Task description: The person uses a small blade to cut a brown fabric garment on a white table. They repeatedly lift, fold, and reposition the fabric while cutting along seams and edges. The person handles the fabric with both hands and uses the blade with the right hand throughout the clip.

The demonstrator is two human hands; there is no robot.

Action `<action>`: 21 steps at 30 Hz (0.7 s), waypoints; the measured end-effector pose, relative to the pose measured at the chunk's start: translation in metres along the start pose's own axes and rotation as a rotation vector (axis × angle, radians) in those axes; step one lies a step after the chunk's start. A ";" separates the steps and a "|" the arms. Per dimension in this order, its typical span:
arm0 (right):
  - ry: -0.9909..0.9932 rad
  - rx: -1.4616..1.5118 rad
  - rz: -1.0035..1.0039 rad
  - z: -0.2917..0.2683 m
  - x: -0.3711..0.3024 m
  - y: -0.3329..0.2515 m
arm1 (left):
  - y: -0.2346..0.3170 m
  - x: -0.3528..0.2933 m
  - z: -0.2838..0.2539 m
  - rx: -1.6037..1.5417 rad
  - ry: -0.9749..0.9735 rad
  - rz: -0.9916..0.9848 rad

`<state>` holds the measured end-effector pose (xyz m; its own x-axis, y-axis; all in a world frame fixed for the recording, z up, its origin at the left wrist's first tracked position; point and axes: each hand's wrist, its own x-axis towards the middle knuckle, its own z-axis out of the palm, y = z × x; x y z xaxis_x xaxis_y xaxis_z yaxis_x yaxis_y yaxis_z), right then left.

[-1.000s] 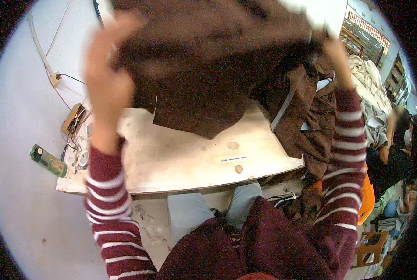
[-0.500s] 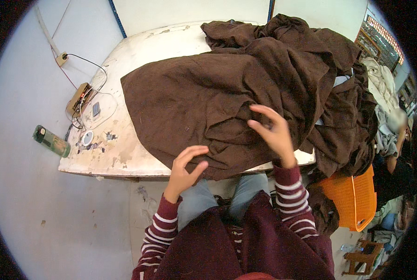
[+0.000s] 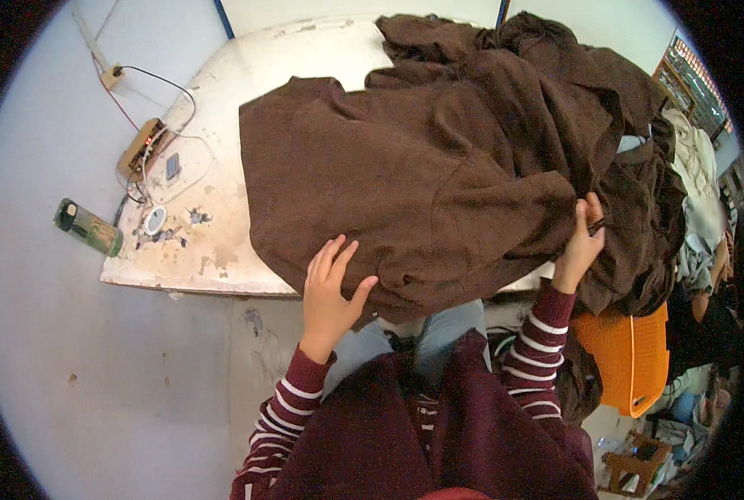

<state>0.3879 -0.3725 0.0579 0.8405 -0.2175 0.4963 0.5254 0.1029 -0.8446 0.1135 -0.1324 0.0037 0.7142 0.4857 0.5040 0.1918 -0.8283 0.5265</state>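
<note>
Brown cloth spread out, both our hands on it

So we've got one big brown cloth (image 3: 405, 175) lying across the white tabletop (image 3: 222, 250), hanging a bit over the near edge toward us. Behind and to the right of it sits a rumpled heap of more brown fabric (image 3: 555, 75); can't tell how many pieces are in there.

Two hands at work. Our left hand (image 3: 330, 287) rests flat on the cloth's near edge, fingers (image 3: 328, 257) spread apart, not gripping anything. Our right hand (image 3: 580, 242) is up at the cloth's right edge, fingers closed, pinching a fold of the brown cloth.

Other stuff, counted:
- one orange plastic basket (image 3: 630, 358) on the floor to our right, just beside the tabletop
- one green bottle-shaped thing (image 3: 88, 227) lying left of the tabletop, well apart from the cloth
- one small wooden box (image 3: 142, 146) with wires near the tabletop's left corner
- one round white thing (image 3: 153, 221) near that box, too small to tell what it is

No labels or signs clear enough to make out, just a colourful blurry rack (image 3: 693, 79) at far right
</note>
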 end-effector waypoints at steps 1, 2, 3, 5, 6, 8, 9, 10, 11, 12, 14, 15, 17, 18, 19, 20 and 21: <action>0.095 -0.169 -0.021 -0.008 0.003 -0.004 | 0.002 -0.004 0.000 0.000 0.001 0.001; 0.083 -0.184 -0.091 -0.013 -0.003 -0.010 | 0.003 -0.006 0.000 0.006 0.001 -0.002; -0.046 -0.174 -0.084 -0.015 -0.015 -0.016 | 0.004 -0.007 0.000 -0.019 0.025 0.023; -0.277 -0.176 -0.057 -0.008 -0.050 -0.028 | 0.003 -0.004 0.001 -0.067 0.082 0.081; -0.555 -0.214 -0.155 0.002 -0.065 -0.031 | 0.001 0.001 0.001 -0.137 0.090 0.136; -0.900 -0.355 -0.322 0.023 -0.082 -0.030 | -0.002 0.010 0.002 -0.133 -0.042 0.162; -1.026 -0.502 -0.413 0.032 -0.083 -0.027 | -0.003 0.014 0.002 -0.129 -0.099 0.178; -1.101 -0.536 -0.359 0.042 -0.071 -0.019 | -0.003 0.018 0.003 0.040 -0.096 0.176; -1.240 -0.633 -0.300 0.049 -0.054 -0.011 | -0.002 0.020 0.004 0.049 -0.093 0.142; -1.073 -0.554 -0.338 0.051 -0.039 -0.002 | 0.000 0.022 0.006 0.070 -0.095 0.108; -0.881 -0.403 -0.492 0.053 -0.008 0.018 | 0.005 0.022 0.011 0.122 -0.137 0.057; -0.846 -0.480 -0.476 0.052 0.000 0.028 | 0.007 0.021 0.013 0.155 -0.158 0.061; -0.986 -0.535 -0.457 0.053 0.009 0.044 | 0.012 0.019 0.019 0.179 -0.207 0.035; -0.995 -0.616 -0.438 0.053 0.009 0.048 | 0.013 0.018 0.020 0.177 -0.175 0.026; -1.062 -0.697 -0.394 0.053 0.007 0.049 | 0.014 0.017 0.021 0.164 -0.170 0.011; -1.043 -0.709 -0.341 0.052 0.005 0.046 | 0.014 0.015 0.021 0.151 -0.183 -0.036; -1.015 -0.746 -0.355 0.053 0.003 0.041 | 0.015 0.013 0.021 0.171 -0.186 -0.013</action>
<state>0.4189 -0.3174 0.0351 0.5692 0.7361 0.3664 0.8134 -0.4389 -0.3819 0.1396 -0.1439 0.0039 0.8193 0.4503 0.3548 0.3019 -0.8650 0.4008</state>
